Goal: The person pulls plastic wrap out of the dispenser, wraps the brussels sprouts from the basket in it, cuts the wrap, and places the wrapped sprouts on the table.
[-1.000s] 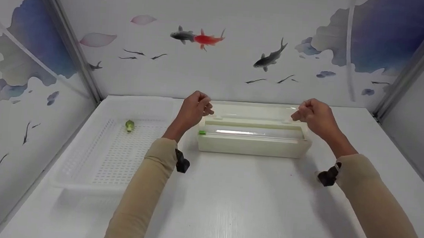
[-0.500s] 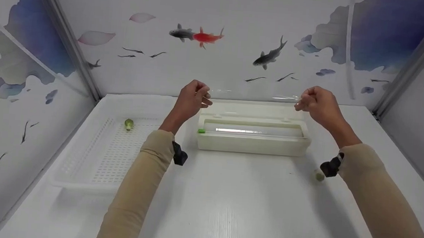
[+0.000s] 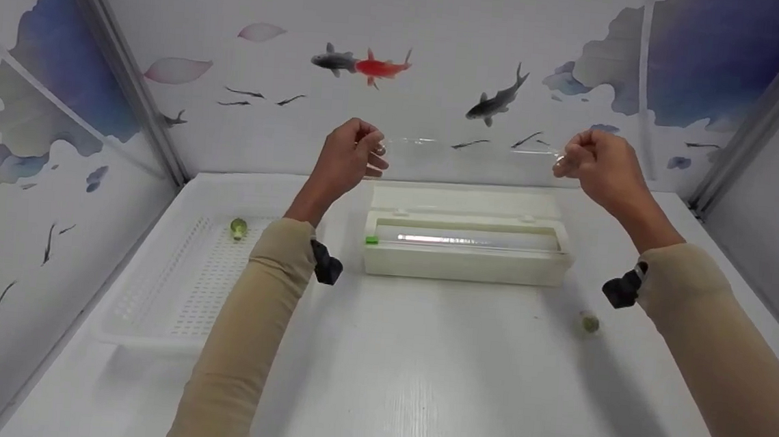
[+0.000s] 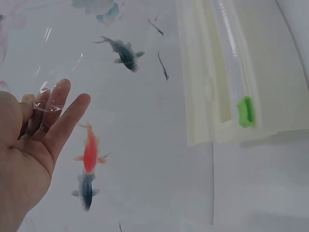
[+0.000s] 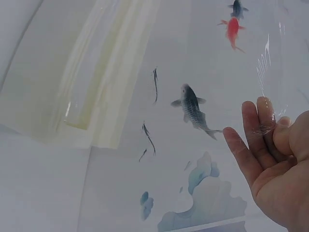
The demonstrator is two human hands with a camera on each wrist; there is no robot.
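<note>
My left hand (image 3: 349, 154) and right hand (image 3: 602, 168) are raised above the far side of a cream cling film dispenser (image 3: 465, 268). Each pinches one corner of clear cling film (image 3: 415, 140), whose top edge stretches between them. The wrist views show creased film at the thumb and fingers of the left hand (image 4: 34, 140) and right hand (image 5: 282, 169), with other fingers extended. The dispenser's lid (image 3: 463, 201) is tipped back, baring the shiny roll (image 3: 463, 240). A green slider (image 3: 371, 240) sits at its left end. Whether the film still joins the roll is hard to see.
On the left stands a white perforated basket (image 3: 150, 311) with a small green vegetable (image 3: 238, 227) in it. Another small roundish green piece (image 3: 590, 322) lies on the white table (image 3: 419, 385) at right. A fish-printed panel (image 3: 438, 16) rises behind the dispenser.
Both hands have risen from the dispenser's lid and spread slightly apart, lifting the film's edge up in front of the back panel. The green piece at right has come out from behind the right wrist camera.
</note>
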